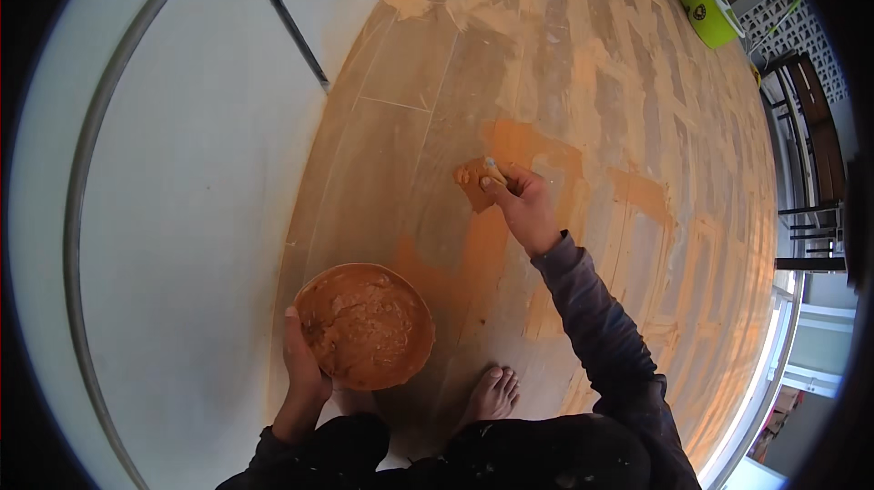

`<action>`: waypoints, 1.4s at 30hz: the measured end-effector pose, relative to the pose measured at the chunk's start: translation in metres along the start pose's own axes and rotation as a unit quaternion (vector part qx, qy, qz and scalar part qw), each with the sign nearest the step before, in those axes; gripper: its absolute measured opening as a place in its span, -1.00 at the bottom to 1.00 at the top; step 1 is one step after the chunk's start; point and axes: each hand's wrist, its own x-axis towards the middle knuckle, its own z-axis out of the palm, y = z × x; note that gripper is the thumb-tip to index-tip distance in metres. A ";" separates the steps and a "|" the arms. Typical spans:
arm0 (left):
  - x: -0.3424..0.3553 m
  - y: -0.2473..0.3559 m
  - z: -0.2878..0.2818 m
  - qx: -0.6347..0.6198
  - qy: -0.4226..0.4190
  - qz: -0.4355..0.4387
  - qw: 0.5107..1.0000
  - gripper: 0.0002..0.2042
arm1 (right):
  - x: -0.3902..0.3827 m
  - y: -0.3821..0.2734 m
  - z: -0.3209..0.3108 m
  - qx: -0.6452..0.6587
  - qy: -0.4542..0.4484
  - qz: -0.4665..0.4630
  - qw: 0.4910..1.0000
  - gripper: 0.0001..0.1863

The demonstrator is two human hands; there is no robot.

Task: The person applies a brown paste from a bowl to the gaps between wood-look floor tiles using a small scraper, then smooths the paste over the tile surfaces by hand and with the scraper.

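Observation:
My left hand grips the rim of a round bowl filled with thick orange-brown paste, held low on the left side above my bare foot. My right hand pinches a small spreading tool coated in the same paste, over the tiled wood-look floor. Fresh orange patches lie on the floor around and right of that hand, with paler dried smears along many joints farther out.
A white wall with metal trims runs along the left. At the far right are a lime-green bucket, a perforated block screen, dark stacked furniture and a glazed door frame along the floor's edge.

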 end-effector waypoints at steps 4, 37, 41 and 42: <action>-0.016 -0.011 -0.013 -0.022 0.063 0.016 0.998 -0.42 | 0.072 0.019 0.025 -0.166 0.028 -0.107 0.980 -0.78; 0.020 -0.025 0.011 0.266 0.016 0.120 0.956 -0.28 | 0.034 0.098 0.100 -0.465 -0.058 -0.300 0.831 -0.61; 0.013 -0.021 -0.033 0.350 0.027 0.177 0.919 -0.26 | -0.055 0.107 0.136 -0.448 -0.104 -0.336 0.822 -0.61; 0.002 -0.012 -0.042 0.405 0.034 0.211 0.889 -0.25 | -0.069 0.090 0.141 -0.423 -0.126 -0.324 0.837 -0.60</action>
